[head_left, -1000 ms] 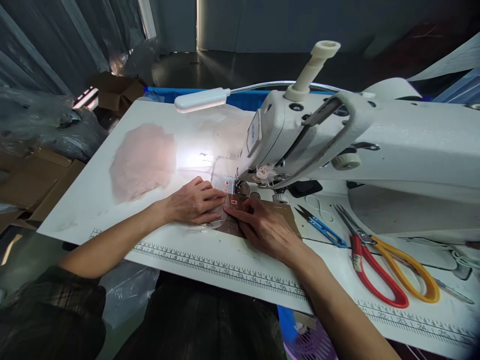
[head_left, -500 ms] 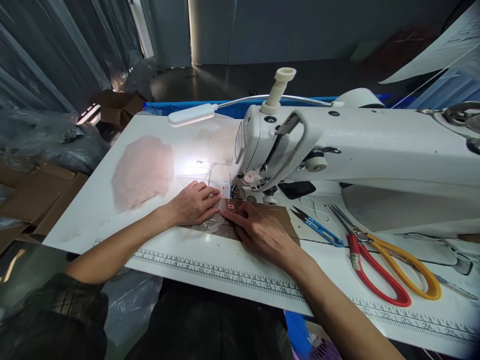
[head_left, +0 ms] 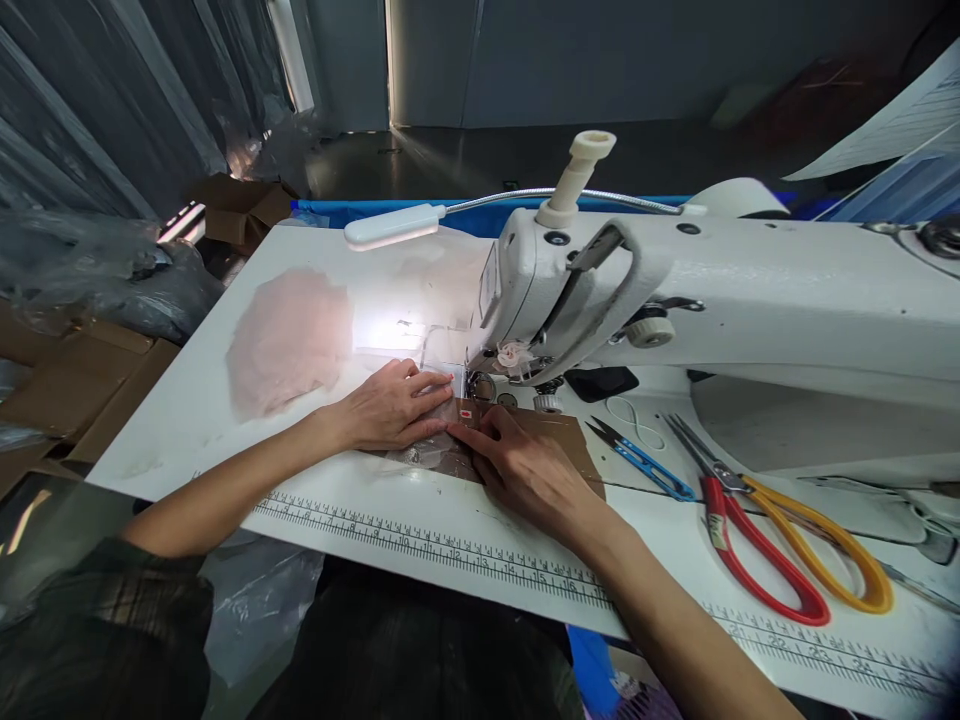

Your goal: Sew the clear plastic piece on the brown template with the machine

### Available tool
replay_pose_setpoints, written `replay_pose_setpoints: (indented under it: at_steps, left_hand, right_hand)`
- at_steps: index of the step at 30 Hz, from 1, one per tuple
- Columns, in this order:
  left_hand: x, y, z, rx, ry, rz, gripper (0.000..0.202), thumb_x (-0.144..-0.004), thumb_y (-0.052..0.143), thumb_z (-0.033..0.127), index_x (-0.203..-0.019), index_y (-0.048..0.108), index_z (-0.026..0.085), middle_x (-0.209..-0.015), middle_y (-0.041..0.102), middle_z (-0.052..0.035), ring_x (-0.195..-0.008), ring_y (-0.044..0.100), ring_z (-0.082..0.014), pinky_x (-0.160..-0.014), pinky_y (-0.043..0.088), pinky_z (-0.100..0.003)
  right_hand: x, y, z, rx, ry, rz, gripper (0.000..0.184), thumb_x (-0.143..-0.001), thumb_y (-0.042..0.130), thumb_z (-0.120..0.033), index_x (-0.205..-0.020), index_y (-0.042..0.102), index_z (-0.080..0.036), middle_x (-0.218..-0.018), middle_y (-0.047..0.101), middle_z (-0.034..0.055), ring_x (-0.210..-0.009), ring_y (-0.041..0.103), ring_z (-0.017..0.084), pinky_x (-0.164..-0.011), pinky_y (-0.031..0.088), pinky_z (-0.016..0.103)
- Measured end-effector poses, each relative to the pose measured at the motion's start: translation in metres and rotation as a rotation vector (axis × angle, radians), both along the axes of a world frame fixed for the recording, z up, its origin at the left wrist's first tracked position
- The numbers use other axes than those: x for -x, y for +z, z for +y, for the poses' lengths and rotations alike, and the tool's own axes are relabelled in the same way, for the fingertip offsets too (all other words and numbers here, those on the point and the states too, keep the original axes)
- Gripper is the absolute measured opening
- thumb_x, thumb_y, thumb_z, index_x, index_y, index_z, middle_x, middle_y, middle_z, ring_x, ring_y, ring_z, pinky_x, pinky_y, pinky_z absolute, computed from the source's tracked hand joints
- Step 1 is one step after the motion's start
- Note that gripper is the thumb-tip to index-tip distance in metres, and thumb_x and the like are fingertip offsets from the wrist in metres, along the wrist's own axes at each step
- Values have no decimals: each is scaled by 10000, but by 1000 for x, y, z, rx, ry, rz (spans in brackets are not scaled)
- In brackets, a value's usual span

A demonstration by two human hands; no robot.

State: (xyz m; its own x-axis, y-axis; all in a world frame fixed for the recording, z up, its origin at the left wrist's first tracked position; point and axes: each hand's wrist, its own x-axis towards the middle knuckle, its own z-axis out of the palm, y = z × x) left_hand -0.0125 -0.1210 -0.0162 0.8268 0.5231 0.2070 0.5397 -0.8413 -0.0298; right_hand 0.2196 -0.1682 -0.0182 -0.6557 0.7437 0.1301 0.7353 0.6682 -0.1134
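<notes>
My left hand point(head_left: 397, 405) lies palm down with its fingers stretched over a piece of sheer pale fabric point(head_left: 426, 453), just left of the sewing machine's point(head_left: 517, 270) needle area. On the near side of the presser foot point(head_left: 466, 384), my right hand point(head_left: 529, 465) reaches in with its index finger stretched onto the same fabric. Its other fingers are bent and partly hidden. A brown sheet point(head_left: 566, 440) lies under the right hand and fabric. A small red mark point(head_left: 466, 414) shows between the hands.
A heap of sheer pink fabric point(head_left: 289, 340) lies on the white table point(head_left: 172, 400). Blue thread snips point(head_left: 645, 465) and large red-and-yellow-handled scissors point(head_left: 757, 500) lie at the right. A lit lamp point(head_left: 394, 228) hangs over the table. A printed ruler point(head_left: 420, 545) runs along the front edge.
The view has shifted slightly, so the machine and scissors appear farther right. My left fingers have moved a little toward the presser foot, covering an upper red mark. My right hand keeps nearly the same pose.
</notes>
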Motion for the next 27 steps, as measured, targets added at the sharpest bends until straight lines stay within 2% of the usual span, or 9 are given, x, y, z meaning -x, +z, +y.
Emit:
replay_pose_setpoints:
  at_steps: [4, 7, 13, 22, 27]
  left_hand:
    - [-5, 6, -2, -38, 66, 98, 441, -1020, 319, 439, -1269, 546, 155, -1373, 527, -107, -955, 527, -243, -814, 384, -391]
    - [-11, 8, 3, -93, 51, 136, 452, -1013, 334, 426, -1283, 549, 135, -1356, 537, -115, -962, 513, -260, -797, 352, -399]
    - [-16, 7, 17, -89, 5, 133, 461, -998, 356, 441, -1264, 571, 132, -1311, 567, -123, -958, 513, -258, -777, 328, -400]
    - [-15, 4, 14, -91, 2, 98, 483, -996, 340, 445, -1266, 573, 120, -1297, 580, -142, -948, 521, -259, -800, 335, -408]
    - [-17, 4, 13, -123, -5, 76, 492, -1011, 308, 436, -1243, 587, 104, -1286, 592, -135, -915, 526, -248, -795, 340, -411]
  right_hand:
    - [0, -1, 0, -26, -6, -32, 385, -928, 415, -162, -1241, 623, -248, -897, 572, 80, -604, 509, 122, -486, 359, 229]
    - [-2, -3, 3, -38, -21, -16, 392, -915, 412, -127, -1240, 612, -219, -912, 576, 90, -632, 530, 130, -520, 409, 237]
    - [-3, -5, 5, -72, -32, 30, 377, -897, 430, -110, -1218, 612, -189, -901, 582, 96, -665, 561, 151, -543, 448, 250]
    - [-3, -8, 3, -103, -32, 62, 331, -887, 456, -101, -1151, 641, -174, -898, 587, 102, -622, 536, 141, -496, 405, 243]
    - [-3, -8, 3, -82, -30, 66, 345, -877, 447, -94, -1149, 645, -172, -922, 602, 114, -629, 551, 146, -503, 431, 254]
